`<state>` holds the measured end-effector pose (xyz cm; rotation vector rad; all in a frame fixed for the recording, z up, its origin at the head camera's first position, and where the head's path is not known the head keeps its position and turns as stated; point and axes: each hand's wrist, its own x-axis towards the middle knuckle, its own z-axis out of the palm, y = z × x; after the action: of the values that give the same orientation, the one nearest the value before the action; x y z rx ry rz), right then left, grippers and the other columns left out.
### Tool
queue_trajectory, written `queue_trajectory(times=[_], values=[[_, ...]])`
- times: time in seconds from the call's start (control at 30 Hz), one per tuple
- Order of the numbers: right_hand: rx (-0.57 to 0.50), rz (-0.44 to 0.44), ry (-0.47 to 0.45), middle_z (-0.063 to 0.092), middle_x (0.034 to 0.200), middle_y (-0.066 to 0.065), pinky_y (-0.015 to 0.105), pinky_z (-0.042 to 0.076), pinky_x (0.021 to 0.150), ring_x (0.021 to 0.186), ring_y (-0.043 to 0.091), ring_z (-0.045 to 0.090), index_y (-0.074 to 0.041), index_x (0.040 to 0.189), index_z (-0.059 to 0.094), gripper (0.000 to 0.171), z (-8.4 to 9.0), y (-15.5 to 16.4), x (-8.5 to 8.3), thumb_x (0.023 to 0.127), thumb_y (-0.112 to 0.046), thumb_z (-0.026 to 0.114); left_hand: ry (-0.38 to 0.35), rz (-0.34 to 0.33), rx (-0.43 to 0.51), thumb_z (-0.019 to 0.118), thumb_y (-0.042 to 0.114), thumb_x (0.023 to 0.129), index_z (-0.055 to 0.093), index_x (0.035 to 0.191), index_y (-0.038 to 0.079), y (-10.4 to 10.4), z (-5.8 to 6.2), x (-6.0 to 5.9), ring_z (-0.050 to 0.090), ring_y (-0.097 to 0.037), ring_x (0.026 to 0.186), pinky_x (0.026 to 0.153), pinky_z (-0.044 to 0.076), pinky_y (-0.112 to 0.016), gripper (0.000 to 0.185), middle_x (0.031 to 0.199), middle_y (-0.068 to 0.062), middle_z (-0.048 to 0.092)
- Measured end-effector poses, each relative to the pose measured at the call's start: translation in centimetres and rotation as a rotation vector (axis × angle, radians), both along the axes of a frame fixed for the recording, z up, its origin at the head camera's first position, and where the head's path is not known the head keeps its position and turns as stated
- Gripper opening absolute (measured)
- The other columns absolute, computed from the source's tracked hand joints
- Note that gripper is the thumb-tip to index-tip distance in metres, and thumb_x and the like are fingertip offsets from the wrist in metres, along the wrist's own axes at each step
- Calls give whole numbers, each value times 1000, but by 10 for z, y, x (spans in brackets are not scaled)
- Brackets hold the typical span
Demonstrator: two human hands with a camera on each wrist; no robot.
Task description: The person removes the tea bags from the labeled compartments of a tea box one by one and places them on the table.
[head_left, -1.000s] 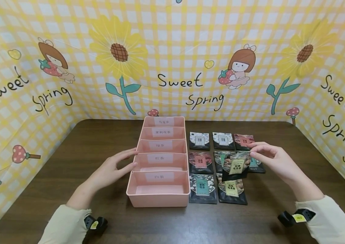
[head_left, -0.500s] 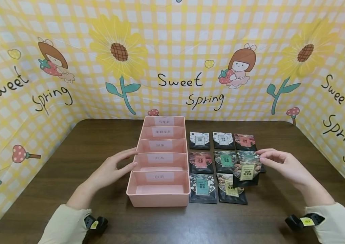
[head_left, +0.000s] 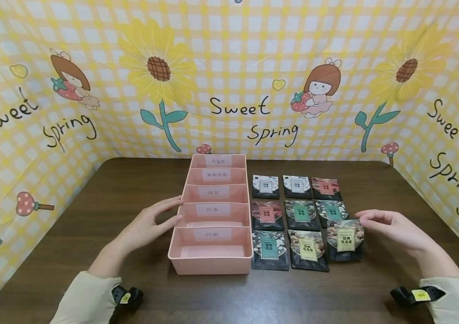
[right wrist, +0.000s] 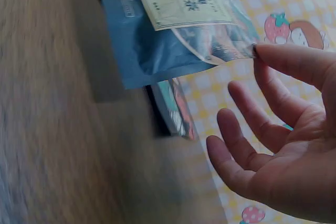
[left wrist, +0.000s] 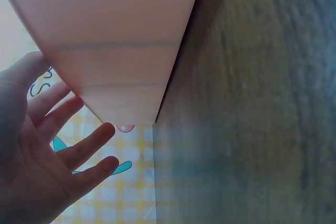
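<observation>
A pink organiser with five labelled compartments stands mid-table. My left hand rests against its left wall with fingers straight; in the left wrist view the left hand lies spread beside the pink organiser. A dark tea packet with a yellow label lies at the front right of a grid of packets. My right hand is just right of it, fingers loose. In the right wrist view one fingertip of the right hand touches the corner of the packet.
Several other tea packets lie in rows right of the organiser on the brown table. A yellow checked backdrop walls in the back and both sides. Black bands sit on both wrists.
My right hand carried the yellow-label packet from above the middle of the grid down and right to the front right spot, then loosened its fingers. The left hand stayed still.
</observation>
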<state>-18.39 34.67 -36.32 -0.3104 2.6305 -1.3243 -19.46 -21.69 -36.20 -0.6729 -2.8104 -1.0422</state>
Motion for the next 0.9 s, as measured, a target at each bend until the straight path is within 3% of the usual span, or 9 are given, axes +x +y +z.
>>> queue_trajectory(times=[0.27,0.43,0.67,0.9], values=[[-52,-8,-148,55,103,-34,7,45,78,95,-22,48,3,108,62,29,-10,12,-2,97,-20,50,-5,4,0,62,24,90,53,132,9,1,1,0,48,-34,127,103,39,-53,45,141,-13,48],[1,-56,-150,56,98,-32,13,48,73,89,-17,50,6,113,61,36,-16,9,-4,95,-24,53,-7,2,1,62,22,90,53,132,9,1,1,0,48,-34,127,103,40,-53,45,141,-13,48],[71,-108,-182,64,97,-12,19,49,69,79,-6,52,7,112,60,40,-18,2,-5,94,-28,56,-14,6,2,62,22,90,52,132,9,1,2,1,48,-35,127,103,39,-53,45,141,-14,48],[169,-133,-185,60,86,-10,20,46,64,73,-1,48,10,111,60,44,-19,-4,-4,92,-30,58,-17,4,5,62,22,90,52,132,9,0,1,1,47,-34,128,104,39,-53,46,141,-13,48]])
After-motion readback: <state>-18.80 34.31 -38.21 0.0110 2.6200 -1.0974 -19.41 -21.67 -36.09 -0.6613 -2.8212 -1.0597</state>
